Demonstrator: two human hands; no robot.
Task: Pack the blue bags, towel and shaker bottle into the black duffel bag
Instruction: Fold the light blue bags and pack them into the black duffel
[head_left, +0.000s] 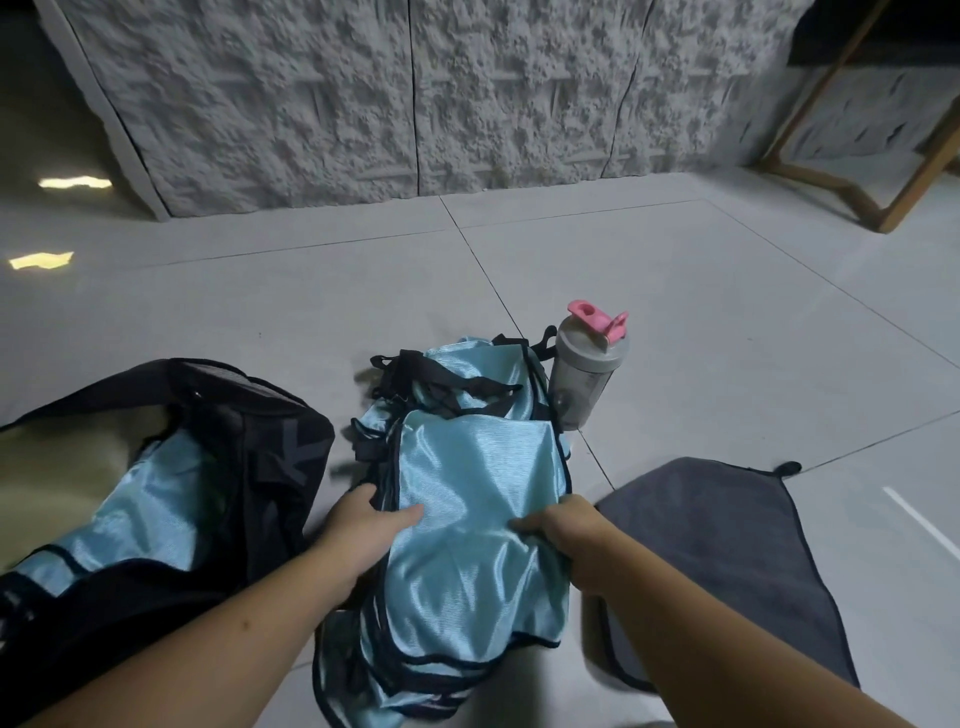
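Note:
A stack of shiny light-blue bags (467, 483) with black trim and straps lies on the floor in front of me. My left hand (363, 530) grips the stack's left edge, thumb on top. My right hand (566, 535) grips the right edge, fingers curled over the top bag. The black duffel bag (270, 431) sits open at the left with one blue bag (140, 514) inside it. A grey towel (727, 561) lies flat at the right. The grey shaker bottle (584, 374) with a pink lid stands upright behind the stack, touching its far right corner.
Pale floor tiles (727, 322) stretch beyond the objects. A rough white textured wall (415, 93) runs across the back. A wooden frame leg (883, 208) stands at the far right.

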